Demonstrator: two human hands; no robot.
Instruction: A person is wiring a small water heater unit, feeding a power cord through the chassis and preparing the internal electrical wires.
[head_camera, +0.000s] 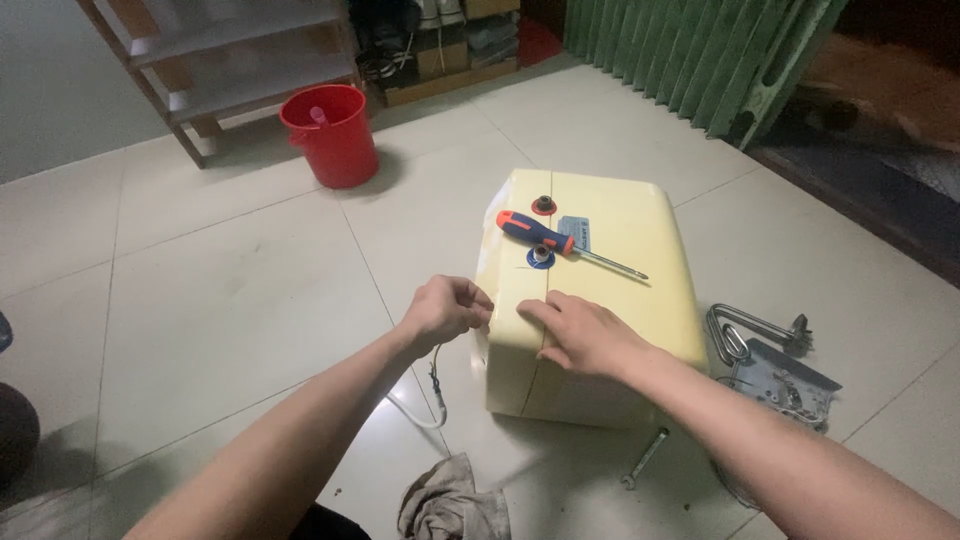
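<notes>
head view: worn on person's head | faces steeply down and forward over tiled floor (200, 290) | close, at arm's reach | single view

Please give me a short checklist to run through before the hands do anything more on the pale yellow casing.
1. Right hand flat on the yellow casing: ok.
2. Left hand pinching at the casing's left edge: ok; what it grips, cannot tell.
3. Screwdriver resting stably on top: ok.
4. Cable hanging free below the left hand: ok.
5. Wrench and heating element clear on the floor: ok.
</notes>
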